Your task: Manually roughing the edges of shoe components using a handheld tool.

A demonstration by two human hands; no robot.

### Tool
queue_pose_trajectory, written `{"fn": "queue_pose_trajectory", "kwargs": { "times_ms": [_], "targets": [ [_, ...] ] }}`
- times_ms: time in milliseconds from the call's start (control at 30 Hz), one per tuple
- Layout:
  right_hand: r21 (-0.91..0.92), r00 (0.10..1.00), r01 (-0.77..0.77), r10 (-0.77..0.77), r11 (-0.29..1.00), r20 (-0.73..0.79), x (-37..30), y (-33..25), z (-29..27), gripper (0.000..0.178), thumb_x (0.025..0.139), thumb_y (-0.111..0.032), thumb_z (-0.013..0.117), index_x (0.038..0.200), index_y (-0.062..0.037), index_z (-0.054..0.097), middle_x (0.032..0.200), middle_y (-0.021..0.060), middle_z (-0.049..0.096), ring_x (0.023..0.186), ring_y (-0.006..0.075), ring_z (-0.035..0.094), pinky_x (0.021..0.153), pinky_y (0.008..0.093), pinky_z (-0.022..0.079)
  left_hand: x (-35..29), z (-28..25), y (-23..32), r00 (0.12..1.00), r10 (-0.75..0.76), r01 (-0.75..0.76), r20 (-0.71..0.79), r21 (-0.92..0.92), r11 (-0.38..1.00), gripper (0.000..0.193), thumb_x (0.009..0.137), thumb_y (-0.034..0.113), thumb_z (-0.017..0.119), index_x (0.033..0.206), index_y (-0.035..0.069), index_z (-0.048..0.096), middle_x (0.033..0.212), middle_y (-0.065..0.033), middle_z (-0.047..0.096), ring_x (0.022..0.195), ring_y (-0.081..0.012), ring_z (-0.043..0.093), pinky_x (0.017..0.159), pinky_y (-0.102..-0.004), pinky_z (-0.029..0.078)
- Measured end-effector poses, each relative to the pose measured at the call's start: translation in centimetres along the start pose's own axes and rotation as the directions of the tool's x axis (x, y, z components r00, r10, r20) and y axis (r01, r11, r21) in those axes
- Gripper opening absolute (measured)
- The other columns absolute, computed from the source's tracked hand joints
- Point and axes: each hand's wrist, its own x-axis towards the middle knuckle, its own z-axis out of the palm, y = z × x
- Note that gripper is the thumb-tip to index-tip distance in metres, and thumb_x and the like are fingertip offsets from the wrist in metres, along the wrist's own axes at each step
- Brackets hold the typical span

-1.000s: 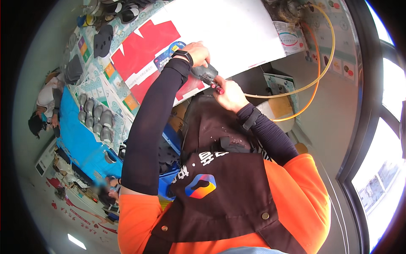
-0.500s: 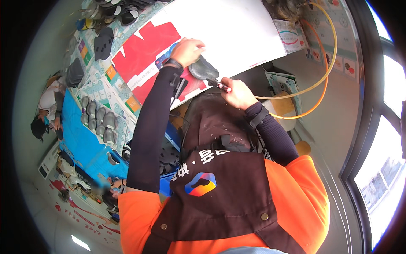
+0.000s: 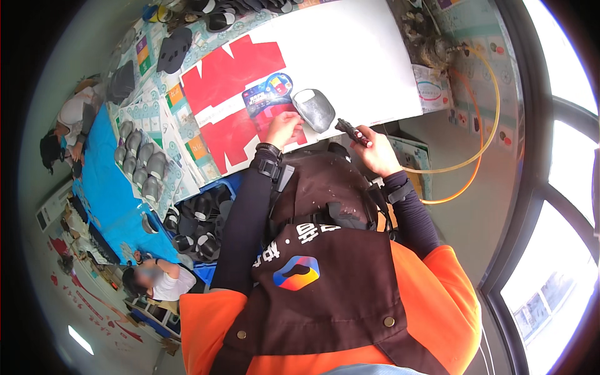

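On the white board (image 3: pixel 369 50) rests a rounded dark grey piece (image 3: pixel 320 115), shaped like a shoe's toe, with a whitish oval patch at its far left. My left hand (image 3: pixel 284 129) is beside its near left edge, fingers curled and drawn together over the red print; whether they grip anything is hidden. In my right hand (image 3: pixel 378 154) is a dark air blow gun (image 3: pixel 354 133), its tip pointing toward the grey piece, a short gap away. A blue and red card (image 3: pixel 265 94) lies left of the piece, on red printed shapes (image 3: pixel 234 65).
A yellow hose (image 3: pixel 494 119) and an orange hose (image 3: pixel 478 165) loop at the right. Several grey pieces (image 3: pixel 147 153) stand in rows at left. A blue bin (image 3: pixel 234 181) holds dark pieces. Two people (image 3: pixel 81 109) (image 3: pixel 172 281) are further left, beside a blue surface (image 3: pixel 100 175).
My left hand has come down from the grey piece's far side to its near left edge. The piece is turned, showing its whitish patch. The blow gun has shifted right, away from it.
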Motion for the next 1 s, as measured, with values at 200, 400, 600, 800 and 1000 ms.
{"fn": "queue_pose_trajectory", "kwargs": {
  "times_ms": [200, 400, 600, 800, 1000],
  "targets": [
    [0.017, 0.997, 0.044, -0.045, 0.999, 0.059, 3.0, -2.0, 0.6, 0.025, 0.084, -0.017, 0.060, 0.104, -0.0015, 0.063, 0.080, 0.0281, 0.065, 0.083, 0.0486, 0.065, 0.076, 0.0515, 0.052, 1.7, 0.5, -0.2, 0.995, 0.086, -0.081, -0.048, 0.086, 0.993, 0.027, 0.102, 0.026, 0.065, 0.114, 0.003, 0.066, 0.100, -0.0059, 0.075, 0.083, -0.0112, 0.068, 0.070, -0.0266, 0.053],
    [-0.130, 0.994, 0.112, -0.113, 0.985, 0.000, 5.1, -1.1, 2.0, 0.036, 0.086, -0.014, 0.056, 0.118, 0.0003, 0.062, 0.102, 0.0301, 0.070, 0.102, 0.0485, 0.067, 0.085, 0.0538, 0.054, 1.9, -0.6, -1.1, 0.966, 0.246, -0.200, -0.082, 0.368, 0.908, 0.036, 0.089, 0.035, 0.073, 0.087, 0.000, 0.078, 0.075, -0.0124, 0.074, 0.073, -0.0188, 0.071, 0.067, -0.0365, 0.054],
    [-0.418, 0.959, 0.071, -0.177, 0.906, -0.222, 6.3, 8.4, -1.8, 0.038, 0.088, -0.007, 0.059, 0.124, 0.0016, 0.051, 0.119, 0.0279, 0.062, 0.114, 0.0472, 0.059, 0.094, 0.0541, 0.049, 4.5, 1.9, -3.2, 0.948, 0.224, -0.160, -0.225, 0.271, 0.949, 0.025, 0.081, 0.028, 0.077, 0.084, 0.003, 0.078, 0.076, -0.0127, 0.075, 0.065, -0.0227, 0.072, 0.066, -0.0386, 0.057],
    [-0.685, 0.900, 0.013, -0.307, 0.729, -0.310, 11.6, 14.4, -2.2, 0.040, 0.097, -0.026, 0.066, 0.115, 0.0057, 0.049, 0.113, 0.0287, 0.057, 0.112, 0.0477, 0.053, 0.098, 0.0549, 0.044, -0.6, -0.5, -1.1, 0.964, 0.177, -0.203, -0.198, -0.121, 0.972, 0.018, 0.090, 0.019, 0.077, 0.093, 0.001, 0.072, 0.085, -0.0056, 0.073, 0.072, -0.0136, 0.069, 0.063, -0.0276, 0.058],
    [-0.795, 0.969, -0.031, -0.178, 0.606, -0.174, 13.1, 14.2, -2.6, 0.052, 0.076, -0.014, 0.077, 0.114, 0.0064, 0.050, 0.122, 0.0272, 0.053, 0.118, 0.0485, 0.051, 0.107, 0.0534, 0.042, -9.4, -11.1, -3.5, 0.928, 0.287, -0.370, -0.238, -0.678, 0.634, 0.020, 0.102, 0.014, 0.065, 0.117, 0.000, 0.062, 0.113, -0.0109, 0.066, 0.107, -0.0225, 0.069, 0.092, -0.0371, 0.060]
  ]
}}
